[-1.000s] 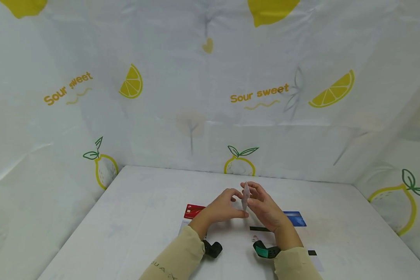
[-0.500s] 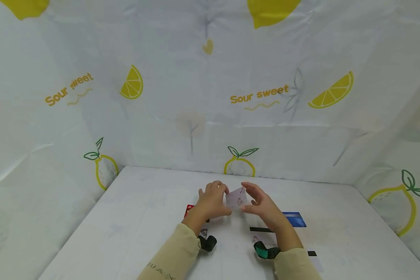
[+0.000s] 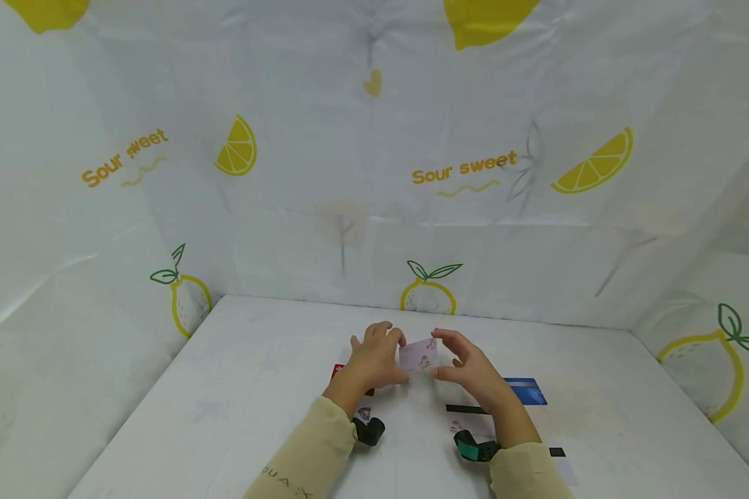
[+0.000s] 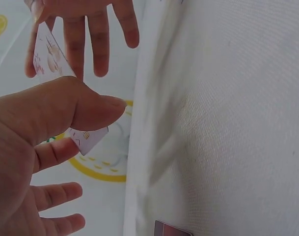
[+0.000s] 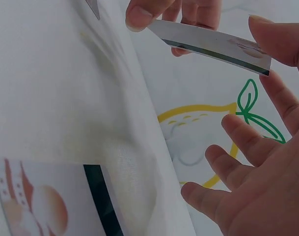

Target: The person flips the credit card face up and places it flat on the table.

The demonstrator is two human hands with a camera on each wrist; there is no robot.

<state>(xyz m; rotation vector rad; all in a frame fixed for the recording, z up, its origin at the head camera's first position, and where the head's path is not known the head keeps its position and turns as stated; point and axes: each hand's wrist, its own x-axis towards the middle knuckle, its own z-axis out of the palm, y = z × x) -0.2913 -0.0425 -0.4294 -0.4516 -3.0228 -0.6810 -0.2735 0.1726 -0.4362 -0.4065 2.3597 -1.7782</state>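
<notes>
A pale pink card (image 3: 419, 355) with a flower print is held up over the white table (image 3: 274, 360), its printed face toward the head camera. My left hand (image 3: 374, 360) pinches its left end between thumb and fingers. At the opposite end, my right hand (image 3: 468, 371) pinches it between thumb and index finger, the other fingers spread apart. The right wrist view shows a dark stripe along one long edge of the pink card (image 5: 213, 44). In the left wrist view, my left thumb (image 4: 100, 110) covers part of it.
A red card (image 3: 337, 370) and a patterned card (image 3: 363, 414) lie partly hidden by my left arm. Around my right arm lie a blue card (image 3: 527, 391), a flowered card with a black stripe (image 3: 465, 419) and another striped card (image 3: 562, 468). A lemon-print sheet (image 3: 374, 173) backs the table.
The card was edge-on to the head camera a second ago and has turned to show its printed face. My left hand has shifted left; the right has moved little.
</notes>
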